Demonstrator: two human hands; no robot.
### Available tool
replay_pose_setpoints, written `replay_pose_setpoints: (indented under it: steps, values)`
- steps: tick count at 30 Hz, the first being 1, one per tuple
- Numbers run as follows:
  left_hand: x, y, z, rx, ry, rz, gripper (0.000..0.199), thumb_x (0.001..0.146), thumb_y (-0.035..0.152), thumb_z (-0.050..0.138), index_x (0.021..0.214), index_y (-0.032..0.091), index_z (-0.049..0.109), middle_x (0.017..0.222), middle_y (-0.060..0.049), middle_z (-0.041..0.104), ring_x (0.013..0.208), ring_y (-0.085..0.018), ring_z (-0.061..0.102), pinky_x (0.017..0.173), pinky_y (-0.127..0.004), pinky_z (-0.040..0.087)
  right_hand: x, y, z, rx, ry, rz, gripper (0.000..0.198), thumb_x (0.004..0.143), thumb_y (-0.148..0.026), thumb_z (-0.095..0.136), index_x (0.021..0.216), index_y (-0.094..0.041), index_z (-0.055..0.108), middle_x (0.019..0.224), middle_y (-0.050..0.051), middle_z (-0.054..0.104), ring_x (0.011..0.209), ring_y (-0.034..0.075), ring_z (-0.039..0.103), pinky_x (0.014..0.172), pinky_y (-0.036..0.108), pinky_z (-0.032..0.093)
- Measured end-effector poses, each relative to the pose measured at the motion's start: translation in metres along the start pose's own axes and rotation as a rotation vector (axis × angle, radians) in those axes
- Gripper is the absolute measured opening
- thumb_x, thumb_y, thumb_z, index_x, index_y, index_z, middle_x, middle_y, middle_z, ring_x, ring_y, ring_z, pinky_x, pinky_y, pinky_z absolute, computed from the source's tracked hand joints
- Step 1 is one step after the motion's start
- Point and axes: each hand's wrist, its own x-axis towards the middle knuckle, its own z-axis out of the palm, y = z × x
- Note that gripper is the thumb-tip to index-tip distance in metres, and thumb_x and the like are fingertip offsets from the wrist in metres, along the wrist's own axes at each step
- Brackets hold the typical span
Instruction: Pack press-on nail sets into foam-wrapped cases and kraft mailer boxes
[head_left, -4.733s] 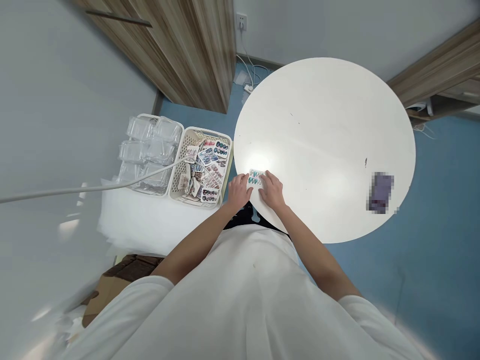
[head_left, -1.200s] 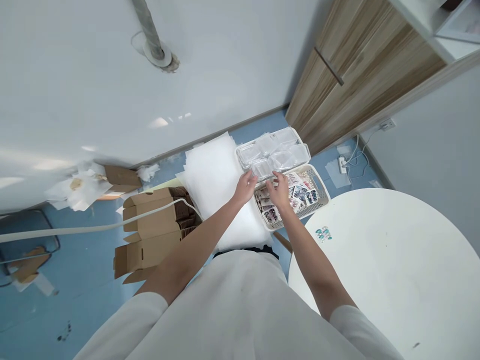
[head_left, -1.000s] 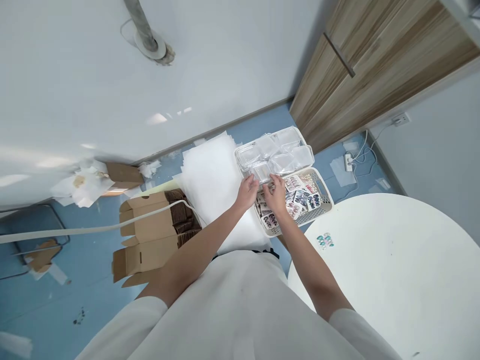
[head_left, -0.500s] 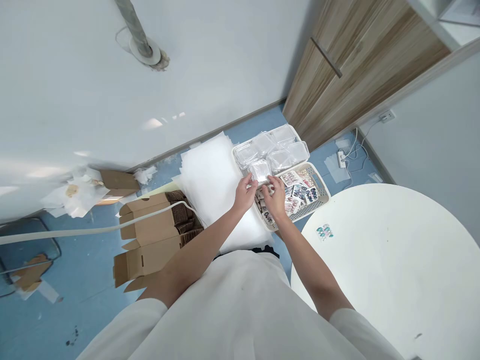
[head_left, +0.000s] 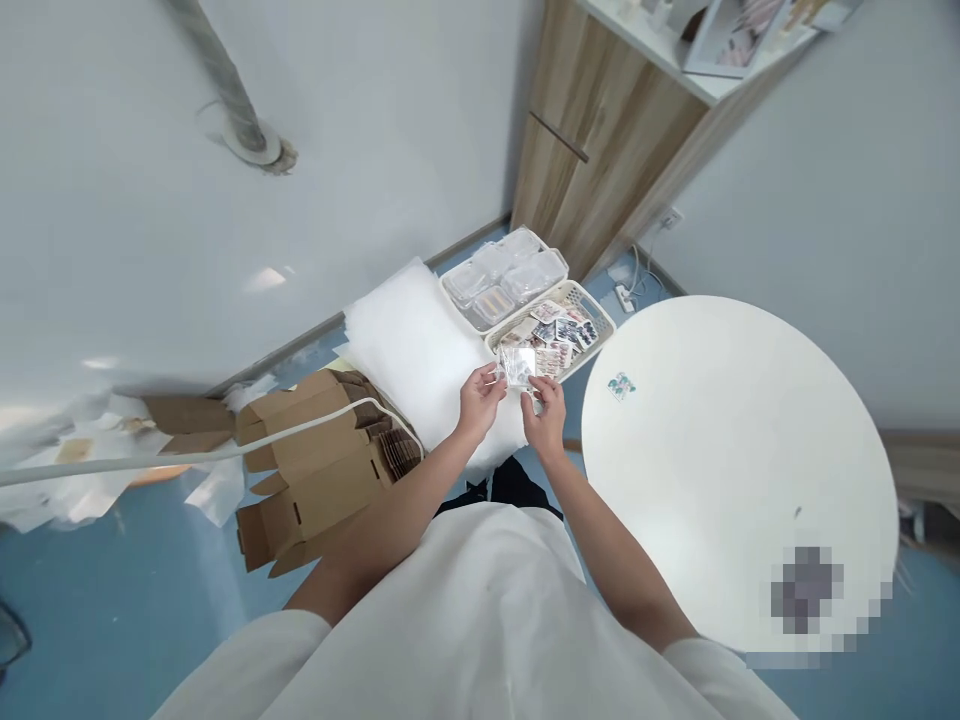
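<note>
A small clear plastic case point(head_left: 519, 366) is held between my two hands, above the near edge of a basket. My left hand point(head_left: 481, 400) pinches its left side, and my right hand point(head_left: 545, 412) grips its lower right corner. Beneath and beyond it, the white basket point(head_left: 606, 322) holds cards of press-on nails point(head_left: 576, 330). Behind that, a second white basket point(head_left: 451, 292) is filled with several clear cases point(head_left: 517, 270) like the held one. One nail card point(head_left: 621, 386) lies on the round white table point(head_left: 735, 460) to the right.
A stack of white sheets point(head_left: 420, 340) stands left of the baskets. Folded brown cardboard boxes point(head_left: 322, 460) lie beside it, crossed by a pale hose point(head_left: 225, 452). A wood-grain cabinet point(head_left: 600, 140) and a power strip point(head_left: 624, 298) are at the back right.
Both hands have lifted the clear case out of the back basket and drawn it nearer my body. The head view has swung to the right, showing more of the round table.
</note>
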Motion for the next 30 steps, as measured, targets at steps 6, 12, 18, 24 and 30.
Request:
replay_pose_setpoints:
  steps: [6,12,18,24,30]
  values:
    - [-0.026,-0.002,0.018,0.082,-0.245,0.013,0.043,0.068,0.029,0.066,0.109,0.019,0.056,0.095,-0.007,0.062,0.094,-0.018,0.06,0.073,-0.03,0.049,-0.037,0.005,-0.049,0.045,0.166,0.176,0.043,0.078,-0.034,0.054,0.118,-0.022,0.047,0.114,0.01,0.052,0.103,0.02,0.052,0.082,0.037,0.046]
    - [-0.045,-0.013,0.055,0.238,-0.536,0.018,0.041,0.07,0.032,0.064,0.108,0.017,0.059,0.102,-0.01,0.064,0.097,-0.021,0.06,0.078,-0.035,0.049,-0.056,0.016,-0.112,0.234,0.28,0.396,0.046,0.076,-0.042,0.055,0.117,-0.023,0.048,0.114,0.009,0.054,0.092,0.017,0.058,0.076,0.034,0.048]
    - [-0.071,-0.04,0.111,0.371,-0.857,0.014,0.038,0.072,0.033,0.062,0.106,0.016,0.062,0.1,-0.011,0.066,0.09,-0.02,0.061,0.078,-0.035,0.048,-0.093,0.027,-0.174,0.408,0.27,0.604,0.036,0.068,-0.044,0.063,0.093,-0.018,0.059,0.089,0.005,0.063,0.072,0.015,0.062,0.067,0.03,0.048]
    - [-0.109,-0.055,0.161,0.509,-0.752,0.133,0.037,0.075,0.032,0.059,0.109,0.017,0.057,0.1,-0.01,0.063,0.086,-0.017,0.06,0.076,-0.033,0.048,-0.137,0.043,-0.217,0.54,0.484,0.738,0.03,0.062,-0.039,0.068,0.081,-0.019,0.055,0.073,0.001,0.061,0.071,0.016,0.063,0.063,0.03,0.05]
    - [-0.156,-0.074,0.196,0.616,-0.961,0.109,0.025,0.073,0.033,0.061,0.092,0.018,0.066,0.092,-0.009,0.066,0.083,-0.019,0.061,0.077,-0.035,0.049,-0.158,0.069,-0.243,0.474,0.669,0.725,0.028,0.065,-0.04,0.064,0.079,-0.02,0.051,0.082,0.001,0.058,0.071,0.015,0.061,0.059,0.029,0.049]
